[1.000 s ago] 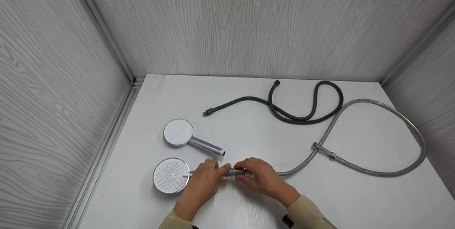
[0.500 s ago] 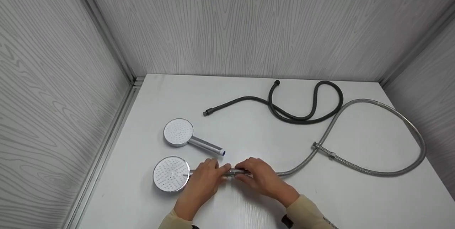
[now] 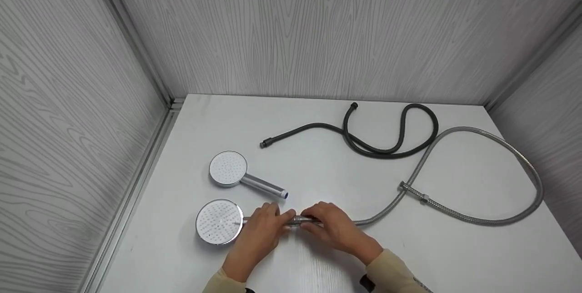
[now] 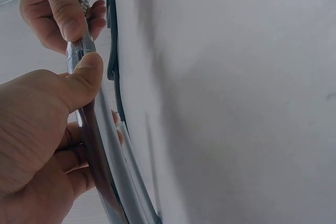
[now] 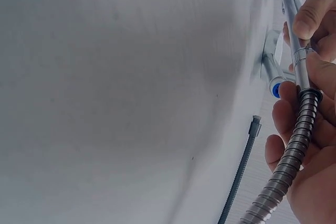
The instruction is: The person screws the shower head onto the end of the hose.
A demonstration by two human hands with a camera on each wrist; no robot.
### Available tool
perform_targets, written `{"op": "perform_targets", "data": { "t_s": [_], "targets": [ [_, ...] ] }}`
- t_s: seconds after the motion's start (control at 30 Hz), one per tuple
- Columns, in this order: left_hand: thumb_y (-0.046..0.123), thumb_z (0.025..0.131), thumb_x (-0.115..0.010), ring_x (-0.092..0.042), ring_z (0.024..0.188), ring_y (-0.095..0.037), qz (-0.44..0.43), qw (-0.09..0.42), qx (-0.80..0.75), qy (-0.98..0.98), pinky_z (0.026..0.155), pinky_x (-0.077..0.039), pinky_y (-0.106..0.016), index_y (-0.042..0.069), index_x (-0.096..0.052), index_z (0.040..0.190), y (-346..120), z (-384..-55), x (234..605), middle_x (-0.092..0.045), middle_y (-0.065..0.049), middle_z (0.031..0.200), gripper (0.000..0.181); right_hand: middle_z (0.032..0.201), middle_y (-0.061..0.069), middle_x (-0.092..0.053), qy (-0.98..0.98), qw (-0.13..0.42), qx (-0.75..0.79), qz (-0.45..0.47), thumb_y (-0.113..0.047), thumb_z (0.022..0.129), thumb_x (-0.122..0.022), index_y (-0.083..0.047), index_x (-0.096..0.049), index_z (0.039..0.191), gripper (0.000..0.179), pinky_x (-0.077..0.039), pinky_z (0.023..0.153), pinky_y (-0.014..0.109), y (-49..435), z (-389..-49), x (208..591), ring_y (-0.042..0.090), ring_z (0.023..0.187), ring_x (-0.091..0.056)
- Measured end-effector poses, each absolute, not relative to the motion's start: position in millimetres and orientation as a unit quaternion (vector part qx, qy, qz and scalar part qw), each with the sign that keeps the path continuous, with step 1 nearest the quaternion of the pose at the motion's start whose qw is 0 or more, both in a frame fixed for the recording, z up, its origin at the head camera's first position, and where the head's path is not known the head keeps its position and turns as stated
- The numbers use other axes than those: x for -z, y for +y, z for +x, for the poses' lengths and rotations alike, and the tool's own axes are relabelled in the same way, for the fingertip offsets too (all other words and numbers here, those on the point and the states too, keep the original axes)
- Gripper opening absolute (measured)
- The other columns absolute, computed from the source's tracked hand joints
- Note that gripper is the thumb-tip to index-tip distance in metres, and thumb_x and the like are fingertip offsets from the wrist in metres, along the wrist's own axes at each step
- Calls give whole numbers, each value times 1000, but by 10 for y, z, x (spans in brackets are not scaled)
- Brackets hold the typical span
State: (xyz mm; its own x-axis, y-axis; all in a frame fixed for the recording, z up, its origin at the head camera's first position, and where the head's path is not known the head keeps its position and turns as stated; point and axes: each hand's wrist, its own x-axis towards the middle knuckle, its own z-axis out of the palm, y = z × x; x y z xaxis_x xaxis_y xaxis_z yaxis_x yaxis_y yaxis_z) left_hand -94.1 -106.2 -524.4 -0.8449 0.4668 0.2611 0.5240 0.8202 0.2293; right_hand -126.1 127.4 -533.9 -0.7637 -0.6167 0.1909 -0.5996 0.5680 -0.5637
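Note:
My left hand [image 3: 260, 234] grips the chrome handle [image 4: 105, 150] of the nearer shower head [image 3: 219, 222], its round white spray face turned up. With thumb and fingers my right hand [image 3: 334, 227] holds the metal end fitting [image 5: 301, 72] of the silver shower hose [image 3: 386, 211]. In the right wrist view the fitting meets the handle's end in one straight line; how far they are joined I cannot tell. Ribbed hose [image 5: 283, 174] trails out from below my right fingers. Parts of the handle are hidden under my left hand.
Behind my left hand lies a second shower head [image 3: 228, 169], its handle pointing right. A black hose [image 3: 382, 151] curls at the back of the white table [image 3: 173, 161]. The silver hose loops to the right and crosses itself. Wood-grain panels [image 3: 295, 33] stand on three sides.
The nearer shower head's face has shifted very slightly toward the back. Both hands keep about the same place and hold.

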Motion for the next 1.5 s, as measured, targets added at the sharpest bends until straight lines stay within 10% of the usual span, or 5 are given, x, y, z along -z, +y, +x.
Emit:
{"op": "perform_targets", "data": {
  "t_s": [1.5],
  "targets": [
    [23,90,-81,-52,76,-18,-258,64,143,-953,63,-45,-32,30,-69,120,-1042,-942,5260,-56,-3,88,32,98,-6,-78,890,28,295,-348,-25,98,-77,-13,-78,112,19,-55,84,32,1283,-1279,5328,4,87,-64]
  ]
}}
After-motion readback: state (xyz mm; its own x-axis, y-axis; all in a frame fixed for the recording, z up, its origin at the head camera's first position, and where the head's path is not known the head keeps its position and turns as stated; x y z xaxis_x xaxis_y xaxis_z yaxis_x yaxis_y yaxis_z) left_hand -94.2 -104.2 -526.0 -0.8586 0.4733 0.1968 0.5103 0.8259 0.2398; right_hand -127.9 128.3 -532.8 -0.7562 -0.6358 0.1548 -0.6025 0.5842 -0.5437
